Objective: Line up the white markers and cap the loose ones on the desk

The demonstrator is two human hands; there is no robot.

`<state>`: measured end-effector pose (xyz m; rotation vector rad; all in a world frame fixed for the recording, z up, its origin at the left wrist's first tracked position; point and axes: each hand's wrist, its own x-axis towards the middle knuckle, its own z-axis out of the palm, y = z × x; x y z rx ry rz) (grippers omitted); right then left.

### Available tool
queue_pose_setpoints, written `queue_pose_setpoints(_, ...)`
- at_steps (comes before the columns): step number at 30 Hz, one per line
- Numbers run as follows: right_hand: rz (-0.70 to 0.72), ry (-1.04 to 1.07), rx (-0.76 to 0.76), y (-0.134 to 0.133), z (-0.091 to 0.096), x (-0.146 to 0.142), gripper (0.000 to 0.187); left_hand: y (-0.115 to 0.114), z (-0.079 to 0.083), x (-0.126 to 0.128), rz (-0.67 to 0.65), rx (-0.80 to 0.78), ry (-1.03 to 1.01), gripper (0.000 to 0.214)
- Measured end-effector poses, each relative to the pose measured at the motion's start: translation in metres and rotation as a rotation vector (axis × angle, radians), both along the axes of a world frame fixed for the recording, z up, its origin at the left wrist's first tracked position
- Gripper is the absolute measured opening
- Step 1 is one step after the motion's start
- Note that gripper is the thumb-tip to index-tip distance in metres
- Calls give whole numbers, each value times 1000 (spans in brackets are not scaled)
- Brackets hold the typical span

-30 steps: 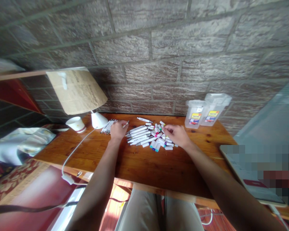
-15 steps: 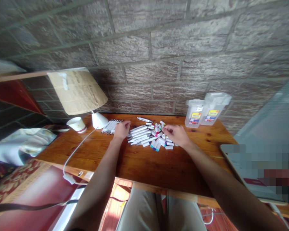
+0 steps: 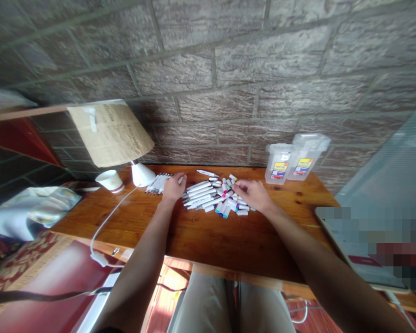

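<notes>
Marker pile under right hand fingertips

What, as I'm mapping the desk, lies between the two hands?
A heap of white marker pens with coloured caps, between left hand and right hand; head view.

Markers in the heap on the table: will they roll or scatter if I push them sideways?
Probably stiff and light: the markers look like short plastic barrels. Loose ones would likely roll on the smooth wooden table. Those lying crosswise near the right hand may jam rather than roll.
</notes>
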<state>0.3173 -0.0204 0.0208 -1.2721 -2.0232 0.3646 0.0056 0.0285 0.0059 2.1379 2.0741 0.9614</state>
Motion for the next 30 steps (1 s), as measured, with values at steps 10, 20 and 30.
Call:
queue_pose_setpoints(10,-6,-4,-4,0,0,0,32,3,-8,-2,101,-94,77,33)
queue_pose_setpoints(20,-17,-14,-2,0,0,1,32,-5,4,4,103,-31,33,39)
queue_pose_setpoints(30,-23,-8,-10,-1,2,0,32,-1,-2,0,-35,-57,-78,32)
